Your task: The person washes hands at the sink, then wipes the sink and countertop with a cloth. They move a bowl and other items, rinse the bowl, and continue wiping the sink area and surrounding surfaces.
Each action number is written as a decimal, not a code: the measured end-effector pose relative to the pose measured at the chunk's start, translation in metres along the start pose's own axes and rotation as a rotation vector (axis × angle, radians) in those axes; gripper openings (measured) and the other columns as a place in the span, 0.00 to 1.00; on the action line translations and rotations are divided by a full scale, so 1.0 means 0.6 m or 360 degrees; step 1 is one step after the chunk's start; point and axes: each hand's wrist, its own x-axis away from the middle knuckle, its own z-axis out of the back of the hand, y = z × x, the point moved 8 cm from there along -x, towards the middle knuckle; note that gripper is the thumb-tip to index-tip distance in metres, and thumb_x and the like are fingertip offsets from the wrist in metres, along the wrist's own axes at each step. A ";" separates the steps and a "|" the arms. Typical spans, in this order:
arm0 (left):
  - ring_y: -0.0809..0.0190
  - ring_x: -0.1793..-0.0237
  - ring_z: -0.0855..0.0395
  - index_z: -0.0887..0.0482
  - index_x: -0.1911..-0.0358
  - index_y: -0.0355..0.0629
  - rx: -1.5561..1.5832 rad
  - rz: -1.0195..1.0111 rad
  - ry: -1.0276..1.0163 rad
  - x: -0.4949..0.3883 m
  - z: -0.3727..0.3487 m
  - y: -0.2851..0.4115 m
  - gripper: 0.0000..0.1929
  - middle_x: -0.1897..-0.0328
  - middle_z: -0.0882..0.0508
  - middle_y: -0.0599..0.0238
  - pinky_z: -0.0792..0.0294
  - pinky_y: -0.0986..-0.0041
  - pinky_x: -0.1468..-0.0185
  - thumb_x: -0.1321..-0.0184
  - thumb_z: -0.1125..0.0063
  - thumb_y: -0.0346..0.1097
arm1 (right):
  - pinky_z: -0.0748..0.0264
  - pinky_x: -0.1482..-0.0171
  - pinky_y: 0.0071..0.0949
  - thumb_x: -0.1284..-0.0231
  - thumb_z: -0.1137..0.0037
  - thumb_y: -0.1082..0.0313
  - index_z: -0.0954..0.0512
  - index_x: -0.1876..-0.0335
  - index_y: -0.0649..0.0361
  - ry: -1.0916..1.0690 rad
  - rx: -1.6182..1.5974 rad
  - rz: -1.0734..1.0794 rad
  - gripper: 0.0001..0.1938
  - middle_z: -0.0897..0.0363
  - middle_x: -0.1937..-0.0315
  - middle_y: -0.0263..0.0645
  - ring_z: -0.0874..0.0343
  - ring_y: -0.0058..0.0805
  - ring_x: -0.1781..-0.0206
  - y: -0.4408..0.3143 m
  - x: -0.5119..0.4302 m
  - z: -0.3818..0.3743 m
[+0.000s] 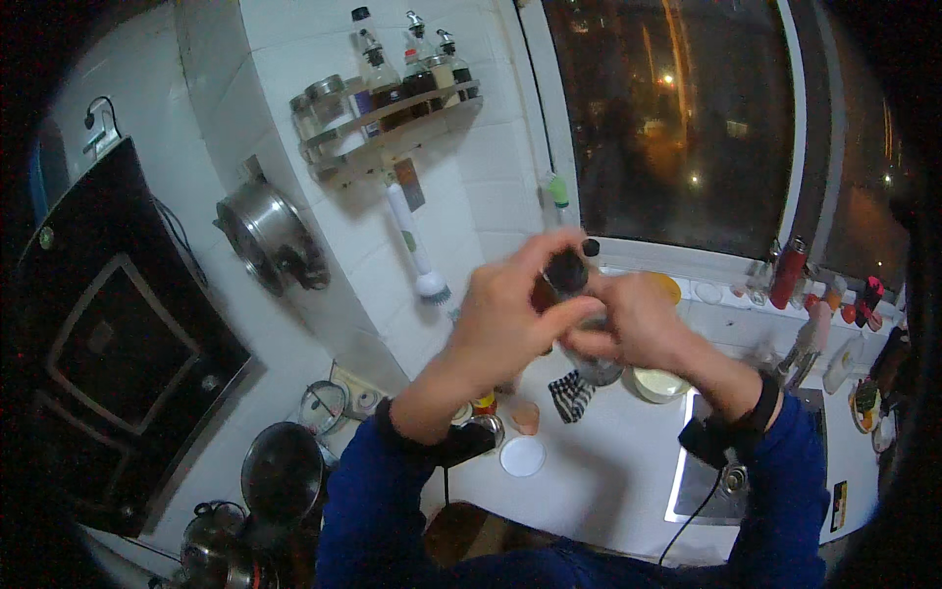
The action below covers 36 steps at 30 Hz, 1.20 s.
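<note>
Both hands are raised over the counter around a clear bottle [596, 322] with a black cap [567, 271]. My left hand [508, 305] curls about the capped end, thumb across the front. Lower on the bottle, my right hand [636, 320] wraps its clear body. Motion blurs the fingers, and they cover much of the bottle. Beneath the hands lie a black-and-white checked cloth [572, 396] and a pale yellow bowl [660, 384]. A white round lid or dish [522, 456] rests nearer to me on the white counter [581, 478].
A sink [706, 486] is set into the counter at right. Jars and bottles stand on a wall shelf [390, 110]. A white brush [416, 243] and a steel pot [268, 232] hang at left, above a dark pan [283, 471]. Several items line the windowsill [706, 294].
</note>
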 end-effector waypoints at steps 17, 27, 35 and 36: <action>0.38 0.31 0.47 0.27 0.42 0.46 -0.1756 -0.0147 0.0827 0.136 0.341 -0.466 0.28 0.30 0.42 0.50 0.56 0.38 0.32 0.48 0.34 0.40 | 0.33 0.78 0.23 0.42 0.40 0.45 0.23 0.53 0.61 0.1480 -0.1089 -0.0065 0.25 0.24 0.69 0.34 0.31 0.21 0.79 -0.006 -0.644 0.326; 0.42 0.28 0.57 0.20 0.49 0.53 -0.1920 -0.0158 0.0724 0.142 0.343 -0.507 0.19 0.32 0.45 0.57 0.60 0.32 0.33 0.46 0.35 0.41 | 0.33 0.80 0.27 0.55 0.37 0.33 0.22 0.73 0.65 0.1400 -0.0501 -0.0371 0.32 0.23 0.78 0.36 0.27 0.24 0.81 0.031 -0.880 0.277; 0.40 0.26 0.60 0.17 0.58 0.54 -0.1913 -0.0281 0.0827 0.149 0.340 -0.529 0.11 0.29 0.47 0.55 0.60 0.30 0.34 0.43 0.38 0.44 | 0.37 0.80 0.26 0.46 0.41 0.43 0.21 0.69 0.65 0.0887 -0.0196 -0.0265 0.25 0.21 0.72 0.39 0.32 0.23 0.81 0.046 -0.942 0.199; 0.39 0.26 0.60 0.18 0.58 0.54 -0.1894 -0.0314 0.0823 0.149 0.340 -0.530 0.11 0.28 0.48 0.54 0.61 0.30 0.34 0.43 0.37 0.44 | 0.40 0.80 0.24 0.45 0.39 0.51 0.20 0.65 0.65 0.0726 -0.0232 -0.0326 0.20 0.20 0.66 0.37 0.33 0.21 0.79 0.048 -0.949 0.180</action>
